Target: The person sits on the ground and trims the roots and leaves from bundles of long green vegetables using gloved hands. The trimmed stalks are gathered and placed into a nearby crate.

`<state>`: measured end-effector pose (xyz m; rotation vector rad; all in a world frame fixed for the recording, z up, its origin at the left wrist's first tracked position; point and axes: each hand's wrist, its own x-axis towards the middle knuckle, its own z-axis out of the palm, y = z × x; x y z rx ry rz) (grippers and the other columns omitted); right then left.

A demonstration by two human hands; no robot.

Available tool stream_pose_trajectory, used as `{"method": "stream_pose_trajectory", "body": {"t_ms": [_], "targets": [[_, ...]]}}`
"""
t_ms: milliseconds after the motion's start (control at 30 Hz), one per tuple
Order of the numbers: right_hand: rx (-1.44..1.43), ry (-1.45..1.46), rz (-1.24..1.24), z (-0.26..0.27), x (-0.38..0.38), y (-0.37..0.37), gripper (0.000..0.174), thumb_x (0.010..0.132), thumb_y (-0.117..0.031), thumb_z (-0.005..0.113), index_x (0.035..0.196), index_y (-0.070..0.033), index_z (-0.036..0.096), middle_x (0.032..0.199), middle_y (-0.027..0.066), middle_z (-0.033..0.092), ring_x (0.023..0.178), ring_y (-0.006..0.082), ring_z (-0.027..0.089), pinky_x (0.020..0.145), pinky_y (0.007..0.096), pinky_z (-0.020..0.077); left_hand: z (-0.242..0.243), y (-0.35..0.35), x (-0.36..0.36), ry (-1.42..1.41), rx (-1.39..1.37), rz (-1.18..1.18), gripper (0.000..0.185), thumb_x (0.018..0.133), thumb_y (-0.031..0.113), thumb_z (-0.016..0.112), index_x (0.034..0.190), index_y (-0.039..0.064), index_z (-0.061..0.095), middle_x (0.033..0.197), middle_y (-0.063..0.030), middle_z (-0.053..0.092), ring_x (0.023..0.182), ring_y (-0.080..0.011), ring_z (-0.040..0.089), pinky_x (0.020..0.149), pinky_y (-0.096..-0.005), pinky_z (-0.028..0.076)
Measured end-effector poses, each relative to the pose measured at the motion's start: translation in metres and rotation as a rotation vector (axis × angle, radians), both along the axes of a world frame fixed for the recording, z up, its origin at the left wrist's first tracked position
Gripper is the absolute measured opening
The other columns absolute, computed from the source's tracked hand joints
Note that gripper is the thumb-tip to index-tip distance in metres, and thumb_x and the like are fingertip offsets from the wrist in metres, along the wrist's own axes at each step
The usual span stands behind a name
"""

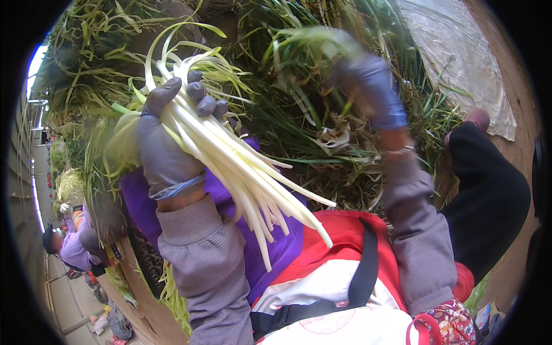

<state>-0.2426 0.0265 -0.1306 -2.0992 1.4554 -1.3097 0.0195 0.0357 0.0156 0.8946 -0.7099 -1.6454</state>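
My left hand (172, 125), in a bluish-grey rubber glove, grips a bunch of long white stalks (241, 172), probably blanched garlic shoots. Their trimmed-looking white ends point down to the right over my lap. Pale yellow-green leaves (202, 64) spill out beyond my fingers. My right hand (366, 88), gloved the same way, is raised to the right of the bunch and blurred by motion. A blurred tuft of green leaves (323, 41) trails from its fingers. A purple cloth (276, 224) lies under the stalks.
Loose green leaves (293, 125) and leafy stalks (95, 60) are heaped in front of me. A pale plastic sheet (457, 56) covers ground at the right. At the left, another person in a lilac top (77, 250) handles a leafy bundle (70, 185). My bent leg (487, 198) is at the right.
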Motion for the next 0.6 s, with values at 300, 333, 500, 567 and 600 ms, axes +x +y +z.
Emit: {"method": "stream_pose_trajectory", "body": {"t_ms": [300,333,500,567,600], "targets": [[0.405,0.408,-0.499,0.029,-0.046,0.032,0.032,0.085,-0.027,0.048,0.074,0.0,0.059,0.06,0.0156,0.058,0.048,0.0209,0.056,0.045,0.0321,0.0442,-0.021,-0.009,-0.023,0.014,0.04,-0.068,0.022,0.074,0.014,0.055,0.09,0.001,0.047,0.068,-0.0047,0.051,0.054,-0.0147,0.049,0.055,-0.029,0.047],[0.351,0.367,-0.556,0.011,-0.045,0.031,0.036,0.085,-0.031,0.047,0.07,0.0,0.059,0.055,0.0144,0.055,0.045,0.0212,0.054,0.043,0.0315,0.0433,-0.025,-0.008,-0.025,-0.001,0.026,-0.067,0.023,0.074,0.013,0.055,0.091,0.0,0.047,0.068,-0.005,0.051,0.054,-0.0147,0.049,0.055,-0.0294,0.048],[0.26,-0.368,-0.16,-0.013,-0.014,0.039,0.036,0.082,-0.035,0.051,0.069,-0.003,0.061,0.053,0.0131,0.055,0.044,0.0252,0.054,0.042,0.0333,0.0419,-0.044,0.0,-0.051,-0.176,0.131,-0.059,0.028,0.072,0.013,0.057,0.093,-0.004,0.048,0.072,-0.01,0.056,0.053,-0.0151,0.05,0.051,-0.0259,0.046],[0.285,-0.099,-0.139,0.002,0.01,0.044,0.031,0.081,-0.032,0.053,0.072,-0.003,0.062,0.055,0.0137,0.055,0.047,0.0283,0.054,0.044,0.0357,0.0425,-0.047,0.004,-0.062,-0.252,0.196,-0.097,0.025,0.07,0.009,0.06,0.09,-0.004,0.052,0.071,-0.0137,0.06,0.052,-0.0179,0.054,0.05,-0.0267,0.046],[0.132,-0.021,-0.085,0.009,0.022,0.048,0.027,0.079,-0.03,0.054,0.073,-0.004,0.062,0.055,0.0152,0.054,0.05,0.0315,0.054,0.047,0.0373,0.0429,-0.049,0.007,-0.067,-0.249,0.207,-0.093,0.022,0.069,0.009,0.062,0.086,-0.003,0.054,0.068,-0.0109,0.059,0.052,-0.0168,0.054,0.049,-0.0268,0.046]]}}
